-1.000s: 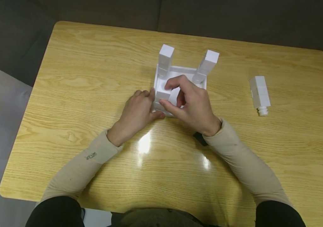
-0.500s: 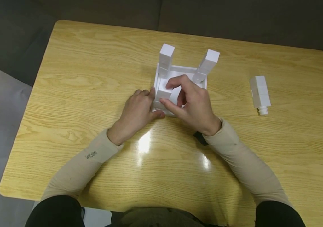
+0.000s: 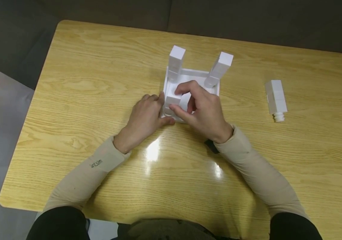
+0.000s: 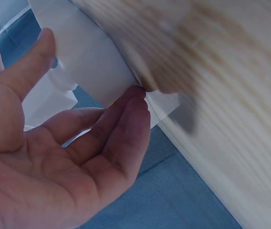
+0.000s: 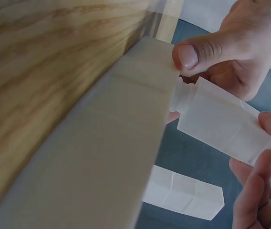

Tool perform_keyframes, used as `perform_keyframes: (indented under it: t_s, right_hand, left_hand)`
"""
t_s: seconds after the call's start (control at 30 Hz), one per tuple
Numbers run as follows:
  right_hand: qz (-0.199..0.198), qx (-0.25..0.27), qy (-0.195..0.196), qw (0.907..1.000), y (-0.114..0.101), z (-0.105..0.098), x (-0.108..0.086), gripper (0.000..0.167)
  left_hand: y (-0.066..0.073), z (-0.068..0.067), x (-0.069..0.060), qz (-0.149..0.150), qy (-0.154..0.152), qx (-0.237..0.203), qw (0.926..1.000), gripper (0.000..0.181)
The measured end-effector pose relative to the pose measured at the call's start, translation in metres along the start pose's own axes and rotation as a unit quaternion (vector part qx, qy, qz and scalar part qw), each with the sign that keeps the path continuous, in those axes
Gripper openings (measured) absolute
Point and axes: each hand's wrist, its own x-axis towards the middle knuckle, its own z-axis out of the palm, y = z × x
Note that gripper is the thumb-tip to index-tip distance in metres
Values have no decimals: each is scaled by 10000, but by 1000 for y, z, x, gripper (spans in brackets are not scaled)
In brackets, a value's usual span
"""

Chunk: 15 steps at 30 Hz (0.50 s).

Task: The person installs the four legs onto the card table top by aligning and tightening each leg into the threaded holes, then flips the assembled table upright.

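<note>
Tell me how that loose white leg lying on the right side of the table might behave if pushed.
The loose white leg would probably slide rather than roll, since its sides are flat. It looks rigid, judging by its straight edges. Lying on a long side, it seems unlikely to tip.

Left hand (image 3: 144,117) gripping, palm down; right hand (image 3: 205,108) pinching.

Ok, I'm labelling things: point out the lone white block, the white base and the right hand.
Lone white block (image 3: 276,97), head view: middle of its body.
White base (image 3: 196,72), head view: far rim.
Right hand (image 3: 206,109), head view: back of the hand.
</note>
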Motion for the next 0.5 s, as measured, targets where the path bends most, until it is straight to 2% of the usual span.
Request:
perform_keyframes:
  t_s: [0.5]
  right_hand:
    - [143,-129,-82,9998,0,4,-5,41]
  left_hand:
    - [0,1,0,-12,-20,46,10000,98]
